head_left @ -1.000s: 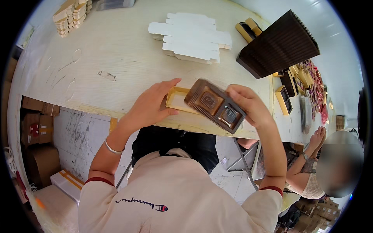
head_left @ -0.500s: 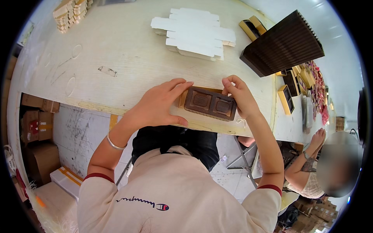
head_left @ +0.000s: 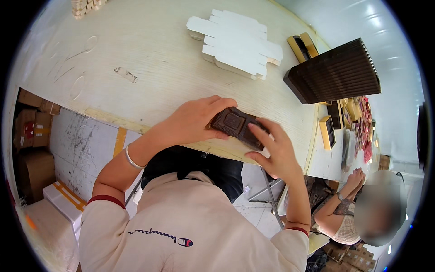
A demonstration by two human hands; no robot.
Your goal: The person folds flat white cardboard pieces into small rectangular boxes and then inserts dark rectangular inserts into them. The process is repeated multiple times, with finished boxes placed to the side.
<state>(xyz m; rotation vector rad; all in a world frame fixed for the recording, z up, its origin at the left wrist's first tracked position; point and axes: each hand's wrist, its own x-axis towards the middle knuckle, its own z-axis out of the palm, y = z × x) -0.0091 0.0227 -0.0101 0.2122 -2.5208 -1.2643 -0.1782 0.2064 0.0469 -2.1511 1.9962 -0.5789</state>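
A dark brown plastic insert tray (head_left: 234,123) with two square hollows lies at the table's near edge, slanting down to the right. My left hand (head_left: 192,119) is closed on its left end, fingers along the far side and thumb at the near side. Around the right end, my right hand (head_left: 280,152) has its fingers pressed on the top and far side, its thumb by the near corner. No gold box shows beneath the tray now; the tray and hands cover that spot.
On the pale table (head_left: 149,97) lies a stack of flat white box blanks (head_left: 235,43). A tall stack of nested brown trays (head_left: 335,75) leans at the right. Beyond it are gold boxes (head_left: 304,49). Another person (head_left: 337,213) sits at the right; cartons (head_left: 38,177) stand lower left.
The tray has tilted, its right end now nearer me. My left hand has closed onto its left end. My right hand has come down from the far edge onto the right end. The view has shifted slightly.
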